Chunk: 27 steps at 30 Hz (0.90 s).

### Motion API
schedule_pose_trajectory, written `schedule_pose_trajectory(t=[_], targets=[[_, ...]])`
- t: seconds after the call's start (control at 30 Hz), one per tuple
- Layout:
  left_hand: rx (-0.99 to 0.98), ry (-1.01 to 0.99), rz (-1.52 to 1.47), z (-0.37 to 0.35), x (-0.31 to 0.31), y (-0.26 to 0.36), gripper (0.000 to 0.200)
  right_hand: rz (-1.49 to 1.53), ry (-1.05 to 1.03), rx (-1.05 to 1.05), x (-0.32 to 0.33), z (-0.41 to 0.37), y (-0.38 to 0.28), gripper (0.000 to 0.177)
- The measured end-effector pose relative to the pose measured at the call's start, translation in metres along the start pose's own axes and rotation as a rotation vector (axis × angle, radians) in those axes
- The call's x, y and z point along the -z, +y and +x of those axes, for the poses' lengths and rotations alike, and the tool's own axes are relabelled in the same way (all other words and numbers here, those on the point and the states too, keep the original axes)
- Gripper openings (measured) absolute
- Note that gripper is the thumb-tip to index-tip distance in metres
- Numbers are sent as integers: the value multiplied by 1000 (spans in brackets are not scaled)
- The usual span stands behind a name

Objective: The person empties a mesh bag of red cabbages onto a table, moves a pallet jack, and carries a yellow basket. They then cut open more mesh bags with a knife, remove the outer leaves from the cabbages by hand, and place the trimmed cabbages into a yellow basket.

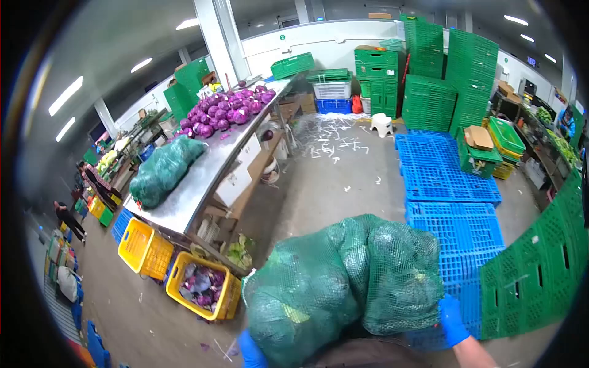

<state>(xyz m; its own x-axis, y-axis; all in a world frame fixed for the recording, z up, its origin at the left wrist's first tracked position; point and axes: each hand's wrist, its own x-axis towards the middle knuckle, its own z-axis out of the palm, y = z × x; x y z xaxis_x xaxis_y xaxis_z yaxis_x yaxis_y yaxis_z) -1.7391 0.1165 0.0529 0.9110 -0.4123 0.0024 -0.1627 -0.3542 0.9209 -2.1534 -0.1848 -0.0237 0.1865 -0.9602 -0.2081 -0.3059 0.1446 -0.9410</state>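
A bulging green mesh bag [307, 276] fills the lower middle of the view, held up in front of my body. Large round lumps show through the net; what they are is hard to make out. My right hand [453, 320], in a blue glove, grips the bag's lower right corner. At the lower left edge of the bag is my left hand [251, 351], also blue-gloved, holding that side with its fingers mostly hidden. Another full green net bag [167, 170] lies on the metal table [184, 199] to the left, beside a heap of purple cabbages [224, 110].
Yellow crates [145, 248] stand at the table's near end, one containing purple leaves [201, 285]. Blue pallets [451, 224] and stacked green crates [534, 276] line the right. A white stool [381, 125] stands near scattered white strips [331, 138]. Two people [69, 219] are far left.
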Motion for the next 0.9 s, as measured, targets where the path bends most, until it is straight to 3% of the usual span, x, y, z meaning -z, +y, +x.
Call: schedule_pose_trajectory(t=[0.1,0.17,0.2,0.23,0.27,0.3,0.37,0.4,0.43,0.5,0.57,0.6,0.63,0.67,0.73,0.77,0.83,0.87,0.9], targets=[[21,56,-85,68,-16,-65,26,-32,-79,-70,-27,72,-39,17],[97,86,-183,97,-35,-57,32,-199,2,-29,-46,110,-19,13],[58,61,10,116,-38,-65,31,-214,-22,-5,-56,136,-14,13],[24,30,208,134,-39,-69,32,-368,-71,113,-65,157,-4,15],[252,38,-61,158,-44,-15,34,-518,-114,231,-73,177,6,17],[254,53,-74,184,-48,-27,34,-663,-147,353,-88,197,6,19],[39,7,346,245,-48,-61,33,-790,-159,510,-146,242,-11,21],[-216,133,488,280,-53,-67,32,-679,-131,474,-185,268,-33,21],[-210,153,475,312,-50,-72,32,-582,-121,424,-216,285,-57,21],[76,75,301,363,-26,-23,26,-408,-121,276,-268,285,-113,21],[180,235,-498,415,1,34,25,-365,-176,210,-335,287,-206,23],[152,265,-646,441,15,20,24,-423,-243,191,-370,279,-267,27],[137,313,-611,466,32,42,25,-263,-288,161,-401,284,-297,24],[-7,405,-524,488,48,72,25,-102,-330,125,-427,296,-320,22],[-22,364,-743,525,93,124,19,-127,-401,232,-478,344,-359,20],[28,437,-864,548,110,133,13,-144,-443,277,-507,357,-405,20],[-6,500,-849,603,150,165,13,-76,-570,454,-574,393,-477,21],[-9,506,-818,634,179,162,18,-47,-608,392,-613,409,-516,24],[21,423,-800,675,212,149,20,-74,-634,605,-661,426,-549,28]])
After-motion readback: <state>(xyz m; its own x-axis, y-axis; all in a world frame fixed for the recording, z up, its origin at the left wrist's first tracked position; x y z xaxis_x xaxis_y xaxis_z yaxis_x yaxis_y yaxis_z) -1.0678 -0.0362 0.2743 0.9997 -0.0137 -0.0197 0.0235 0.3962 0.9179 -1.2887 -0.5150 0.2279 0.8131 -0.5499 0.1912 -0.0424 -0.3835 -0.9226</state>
